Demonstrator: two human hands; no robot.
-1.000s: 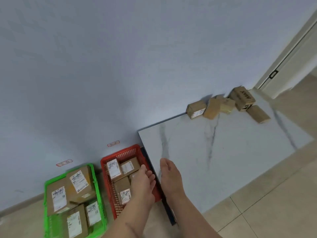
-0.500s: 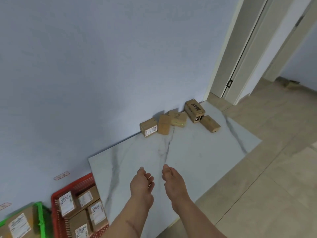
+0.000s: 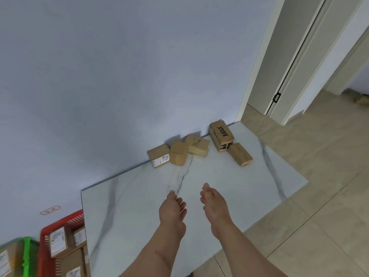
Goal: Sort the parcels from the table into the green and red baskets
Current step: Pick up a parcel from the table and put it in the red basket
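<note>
Marble table [image 3: 229,176] hides red basket's [image 3: 60,226] right side; both hands' [image 3: 172,208] grip loose, empty.

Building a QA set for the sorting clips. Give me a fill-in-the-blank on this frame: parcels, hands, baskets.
1. ____ cardboard parcels remain on the marble table.
2. The left hand and right hand both hold ____.
3. The red basket sits between the table and the ____ basket.
4. The parcel printed "MAX" lies nearest the ____.

Answers: five; nothing; green; doorway
</note>
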